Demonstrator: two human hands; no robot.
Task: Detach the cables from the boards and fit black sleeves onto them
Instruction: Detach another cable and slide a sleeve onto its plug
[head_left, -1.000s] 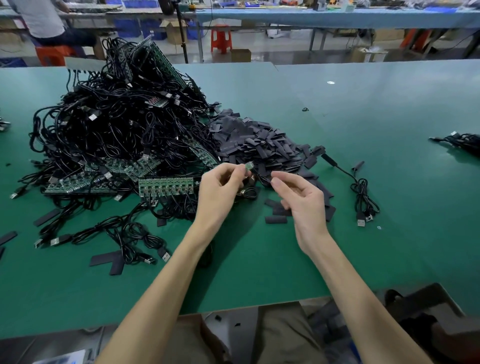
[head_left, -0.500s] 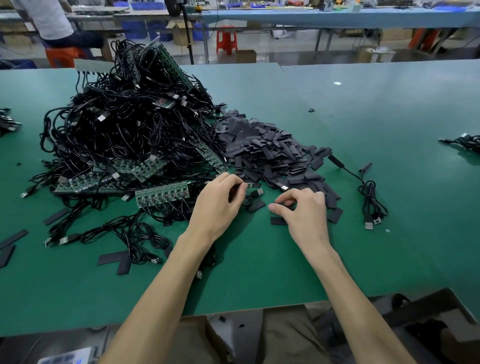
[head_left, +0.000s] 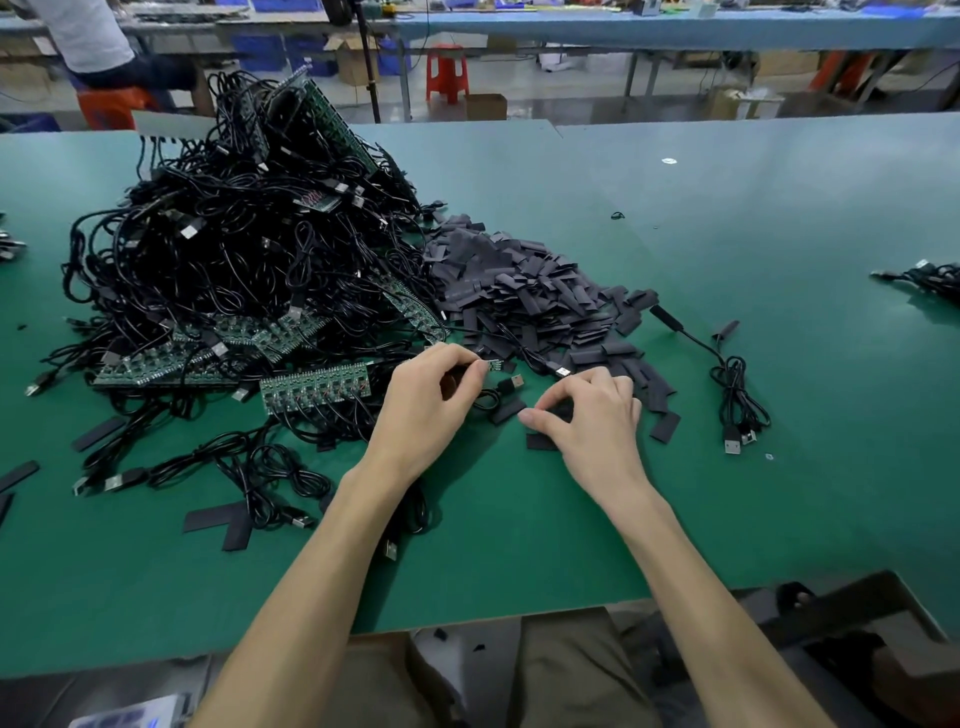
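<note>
A small green connector piece (head_left: 493, 365) on the end of a black cable sits pinched between the thumb and forefinger of the left hand (head_left: 434, 400), just in front of the cable heap. The right hand (head_left: 592, 415) lies palm-down at about 3 o'clock from it, its fingers (head_left: 540, 418) curled narrow onto a loose black sleeve (head_left: 540, 441) flat on the tabletop (head_left: 519, 545); whether it has actually gripped the sleeve cannot be told. Another sleeve (head_left: 506, 413) lies between the two hands. At 12 o'clock from the hands spreads a pile of black sleeves (head_left: 524, 291), and at 10 o'clock rises a big tangle of black cables (head_left: 234, 249) with green boards (head_left: 314, 387) still joined to them. A finished coiled cable (head_left: 735, 384) rests at 3 o'clock, well apart from the right hand. The tabletop is green. Beyond its far edge stand a red stool (head_left: 447, 70), cardboard boxes (head_left: 485, 105) and a long blue bench (head_left: 675, 26), with a seated person (head_left: 98, 41) at 11 o'clock.
</note>
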